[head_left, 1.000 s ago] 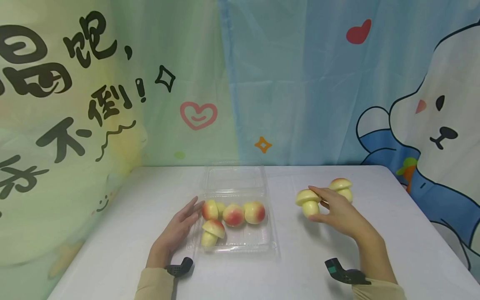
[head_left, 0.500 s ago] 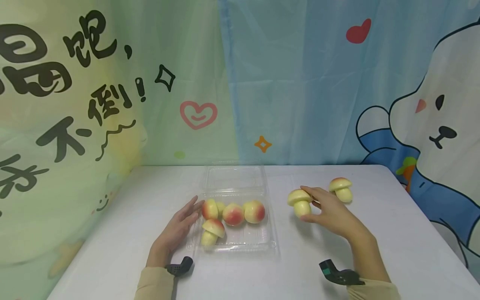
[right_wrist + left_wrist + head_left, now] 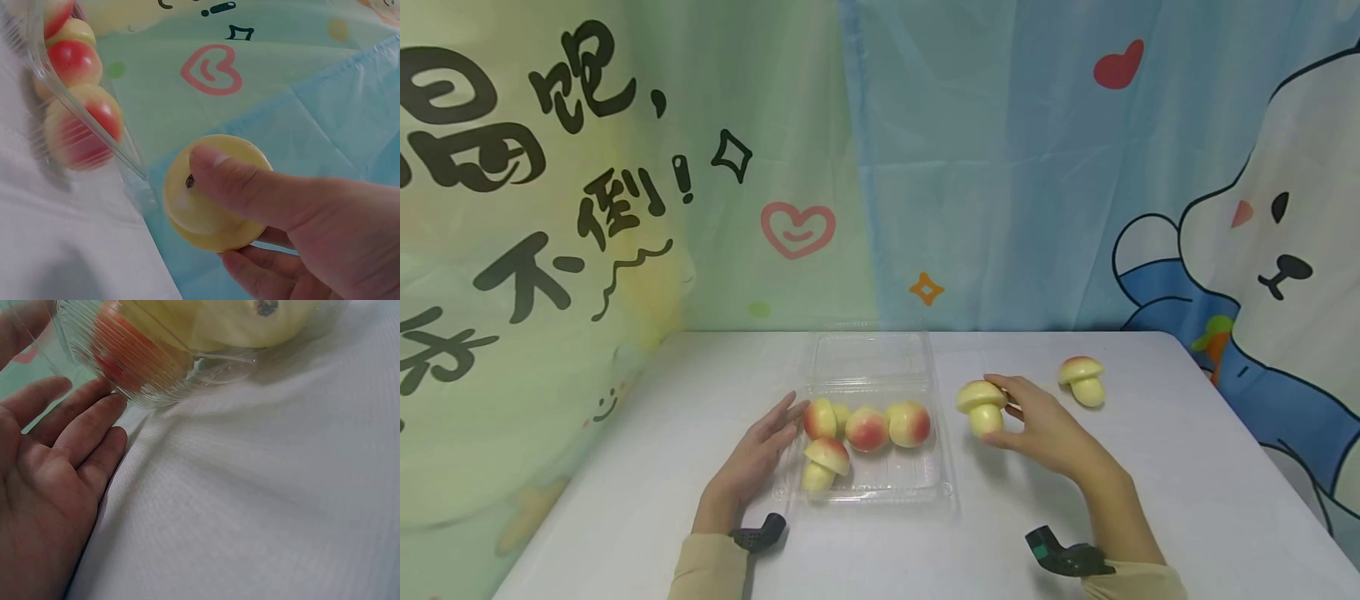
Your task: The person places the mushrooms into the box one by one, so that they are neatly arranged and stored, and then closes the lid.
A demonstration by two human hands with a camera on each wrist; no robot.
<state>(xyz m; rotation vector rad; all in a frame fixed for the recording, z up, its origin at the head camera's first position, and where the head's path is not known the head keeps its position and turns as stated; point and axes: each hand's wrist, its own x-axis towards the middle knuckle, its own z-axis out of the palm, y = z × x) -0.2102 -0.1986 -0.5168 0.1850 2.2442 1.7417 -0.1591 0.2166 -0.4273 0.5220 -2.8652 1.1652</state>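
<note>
In the head view my right hand point(image 3: 1041, 421) pinches a toy mushroom point(image 3: 982, 407) with a pale yellow cap and stem, held above the table right of a clear plastic box point(image 3: 895, 479). From the right wrist view, the thumb lies over the dark spot on the stem end of this mushroom point(image 3: 209, 215). Beside the box's left wall rests my left hand point(image 3: 760, 454), its fingers fairly straight; in the left wrist view its fingertips point(image 3: 112, 403) touch the clear wall. Several red-and-yellow mushrooms point(image 3: 867, 431) sit inside the box, one of them point(image 3: 825, 464) at the front left.
Another mushroom point(image 3: 1082, 381) stands on the white table point(image 3: 1000, 533) at the back right. The box's clear lid point(image 3: 871, 354) is folded back behind it. A printed curtain point(image 3: 970, 167) hangs along the table's far edge.
My right hand has moved left with the mushroom, closer to the box and away from the mushroom at the back right. The left hand has stayed in place.
</note>
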